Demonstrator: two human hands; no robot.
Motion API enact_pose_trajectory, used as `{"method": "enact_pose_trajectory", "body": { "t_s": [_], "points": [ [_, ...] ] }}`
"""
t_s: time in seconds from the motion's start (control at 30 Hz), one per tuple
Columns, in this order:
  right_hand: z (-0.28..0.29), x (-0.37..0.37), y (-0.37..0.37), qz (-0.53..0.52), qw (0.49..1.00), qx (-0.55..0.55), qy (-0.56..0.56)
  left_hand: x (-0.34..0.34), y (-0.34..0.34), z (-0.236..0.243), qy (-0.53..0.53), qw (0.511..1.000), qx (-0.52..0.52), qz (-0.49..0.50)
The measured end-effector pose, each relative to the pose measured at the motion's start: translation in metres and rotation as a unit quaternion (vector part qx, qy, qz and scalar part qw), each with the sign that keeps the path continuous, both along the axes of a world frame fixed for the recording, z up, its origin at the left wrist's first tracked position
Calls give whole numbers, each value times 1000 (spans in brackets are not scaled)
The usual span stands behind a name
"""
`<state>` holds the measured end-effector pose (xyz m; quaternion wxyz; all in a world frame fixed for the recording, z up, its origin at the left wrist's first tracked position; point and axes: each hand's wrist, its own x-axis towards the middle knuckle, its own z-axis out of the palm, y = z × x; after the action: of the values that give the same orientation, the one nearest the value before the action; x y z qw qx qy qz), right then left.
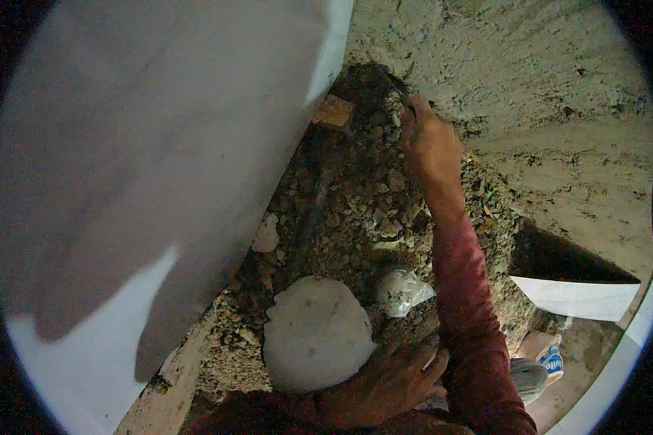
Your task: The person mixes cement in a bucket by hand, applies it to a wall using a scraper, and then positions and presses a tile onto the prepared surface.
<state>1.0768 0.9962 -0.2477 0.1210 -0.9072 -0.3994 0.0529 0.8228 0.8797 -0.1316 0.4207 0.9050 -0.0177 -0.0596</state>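
My right hand (432, 145) reaches far forward along the rough wall, its fingers closed round a thin dark tool (397, 83). The tool's tip meets dark soil at the wall's foot; its exact kind is hard to make out. Close to my body, my left hand (384, 384) rests palm down with its fingers spread loosely, holding nothing visible. Beside it lies a pale, rounded flat piece (315, 333) with a jagged left edge. A crumpled clear plastic bag (403, 292) with something pale in it sits just ahead of that hand.
Loose soil and rubble (363, 181) fill the narrow strip between a large white panel (159, 145) on the left and the mud-coloured wall (544, 94). A brick piece (334, 111) lies by the panel's edge. At right is a white-edged board (580, 296), with a blue-labelled item (553, 362) below it.
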Motion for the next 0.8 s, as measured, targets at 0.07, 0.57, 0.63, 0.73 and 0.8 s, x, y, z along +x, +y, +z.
{"method": "enact_pose_trajectory", "body": {
  "t_s": [0.07,0.57,0.63,0.73,0.8],
  "points": [
    [9,-12,-29,22,998,55,-6,3,-7,-5,-38,998,10,54],
    [48,11,-69,9,995,100,-11,0,-16,-5,-42,996,56,55],
    [44,20,-68,26,997,71,3,2,-23,-11,-3,1000,4,17],
    [-15,37,0,56,994,-82,-53,3,-25,-15,-17,1000,1,21],
    [-40,42,3,46,999,6,-27,4,-22,-15,-42,998,15,34]
  ]
}}
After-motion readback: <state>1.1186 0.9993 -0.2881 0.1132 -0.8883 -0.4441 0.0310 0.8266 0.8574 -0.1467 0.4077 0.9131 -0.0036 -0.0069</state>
